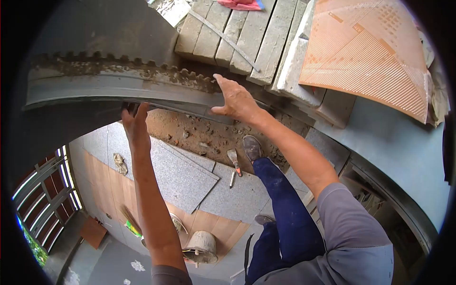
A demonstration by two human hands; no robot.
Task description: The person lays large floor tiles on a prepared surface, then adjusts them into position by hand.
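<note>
A long grey strip [118,88] with a wavy, mortar-smeared upper edge runs across the upper left. My right hand [237,102] is at its right end, thumb and fingers spread apart, with nothing visible between them. Under the strip's lower edge, my left hand [137,124] has its fingers raised and bent around a small dark thing [130,108] that I cannot make out. On the floor below lie a putty knife [234,161] with a red and black handle and a pale marker-like stick [232,179].
Concrete blocks [247,40] line the top, with a thin metal bar [223,38] across them. A ribbed orange tile [370,61] lies at the right. Speckled grey tiles [175,175], rubble soil [190,135] and a mortar-stained bucket [203,244] are below.
</note>
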